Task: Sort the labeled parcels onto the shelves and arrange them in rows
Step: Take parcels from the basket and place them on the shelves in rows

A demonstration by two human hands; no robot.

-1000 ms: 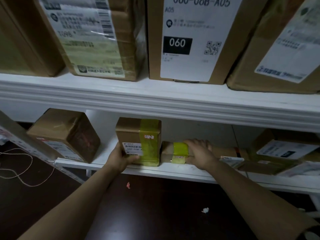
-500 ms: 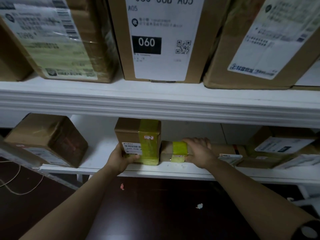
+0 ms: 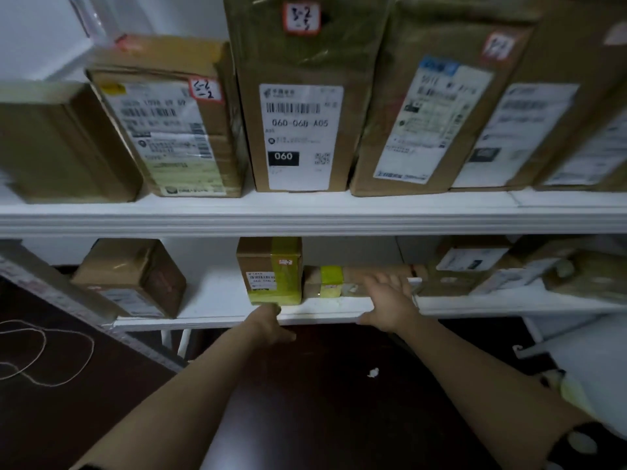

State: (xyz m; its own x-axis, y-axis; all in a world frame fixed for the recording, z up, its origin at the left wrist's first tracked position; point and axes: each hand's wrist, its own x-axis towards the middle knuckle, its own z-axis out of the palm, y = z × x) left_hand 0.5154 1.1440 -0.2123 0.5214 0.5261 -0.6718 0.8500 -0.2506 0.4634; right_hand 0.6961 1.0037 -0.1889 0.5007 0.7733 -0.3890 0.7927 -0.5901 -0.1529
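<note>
I count two shelves — six parcels [image 3: 298, 130] on the upper shelf [image 3: 305, 213], at least five on the lower shelf [image 3: 217, 293], blurred at its right end — and two hands: left hand [image 3: 268, 322], right hand [image 3: 390, 300].

This was most likely a parcel storeroom or courier pickup point. Two white shelves [image 3: 305, 215] carried rows of brown cardboard parcels [image 3: 373, 96] standing face outward. Each bore a printed shipping label [image 3: 298, 137] with barcodes and a sorting code such as 060-06B-A05, and several had red-bordered handwritten number stickers [image 3: 302, 16].
</note>
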